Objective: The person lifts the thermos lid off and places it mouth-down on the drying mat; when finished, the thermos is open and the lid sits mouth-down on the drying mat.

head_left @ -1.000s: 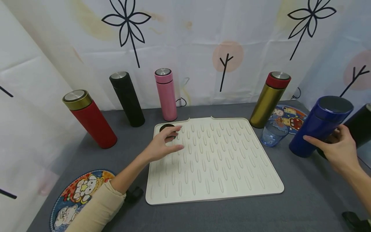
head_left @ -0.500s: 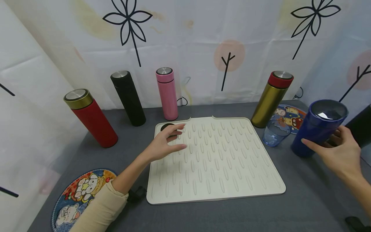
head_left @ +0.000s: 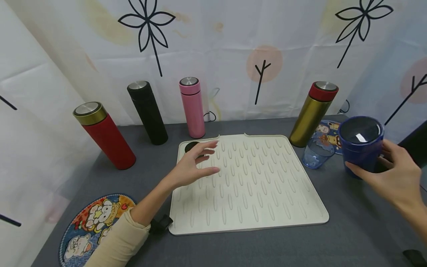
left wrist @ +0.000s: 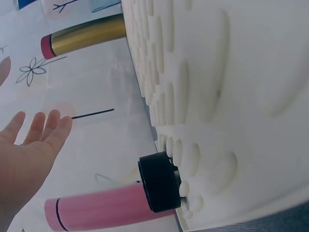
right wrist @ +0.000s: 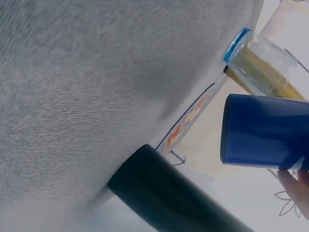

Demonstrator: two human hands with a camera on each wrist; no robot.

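Note:
My right hand [head_left: 393,174] grips a blue tumbler [head_left: 361,148] with a dark top, thumb on its near side. In the right wrist view the tumbler [right wrist: 265,130] hangs above the grey tabletop, its base apart from the cloth. Over the far left part of a white ridged drying mat [head_left: 247,189] my left hand [head_left: 191,168] hovers, fingers extended and thumb apart, holding nothing. Just behind its fingers lies a black lid [head_left: 191,146], partly hidden in the head view; the left wrist view shows this lid [left wrist: 159,182] whole on the mat's corner.
A red bottle [head_left: 108,141], a black bottle [head_left: 148,115] and a pink bottle [head_left: 193,111] stand at the back left. Right of the mat are a gold bottle [head_left: 308,118], a clear glass [head_left: 315,155] and another dark bottle [right wrist: 169,193]. A patterned round placemat [head_left: 78,230] lies front left.
My right hand has lifted the blue tumbler and carried it left, away from the dark bottle, tilting its top toward me. My left hand has shifted slightly right, still holding nothing.

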